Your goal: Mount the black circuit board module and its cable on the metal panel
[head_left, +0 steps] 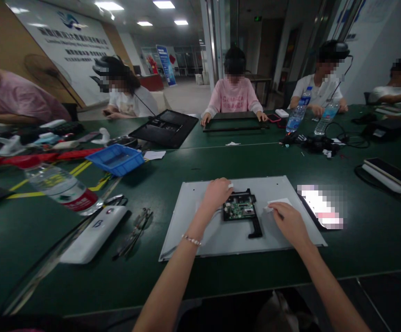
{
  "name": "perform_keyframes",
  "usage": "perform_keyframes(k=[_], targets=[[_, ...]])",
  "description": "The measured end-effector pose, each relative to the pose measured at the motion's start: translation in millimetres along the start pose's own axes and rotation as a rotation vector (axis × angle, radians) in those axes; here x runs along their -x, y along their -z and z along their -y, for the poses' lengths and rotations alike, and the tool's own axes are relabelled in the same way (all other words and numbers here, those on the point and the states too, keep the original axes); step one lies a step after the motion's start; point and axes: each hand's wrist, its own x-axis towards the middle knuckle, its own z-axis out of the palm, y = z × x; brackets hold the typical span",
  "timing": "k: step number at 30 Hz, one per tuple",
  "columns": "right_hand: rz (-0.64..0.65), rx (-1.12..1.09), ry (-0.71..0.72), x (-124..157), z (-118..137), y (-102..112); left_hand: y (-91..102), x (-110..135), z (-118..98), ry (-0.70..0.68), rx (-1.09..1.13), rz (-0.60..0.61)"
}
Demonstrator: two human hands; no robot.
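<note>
Green circuit board [239,210] lies bare, still seated on the panel [193,230]; left hand [217,193] curls at its edge, hold unclear; right hand [290,222] pinches a white scrap [278,203].

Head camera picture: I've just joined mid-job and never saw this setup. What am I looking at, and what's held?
One camera on a person's head looks down at their own bare hands; there is no machine. The left hand rests on a grey panel on the green table, beside a green circuit board in a black bracket. The right hand touches a small white piece on the panel; whether either hand holds anything is unclear. A blue tray, a water bottle on its side and a white device lie to the left. Other people work across the table.
</note>
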Motion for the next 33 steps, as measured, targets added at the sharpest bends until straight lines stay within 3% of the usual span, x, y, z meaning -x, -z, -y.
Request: perform_keyframes(k=[5,10,26,33], targets=[[0.010,0.022,-0.031,0.3,-1.6,-0.4,7.9,39.3,9.1,-0.027,0.311,-0.072],[0.048,0.045,-0.038,0.3,-1.2,-3.5,7.3,60.2,19.6,-0.124,0.534,0.109],[0.126,0.089,-0.020,-2.1,-1.4,-8.1,-6.3,58.4,30.6,-0.116,0.726,0.222],[0.067,0.146,-0.015,-2.7,5.5,-5.4,-8.9,58.1,33.1,-0.110,0.762,0.252]])
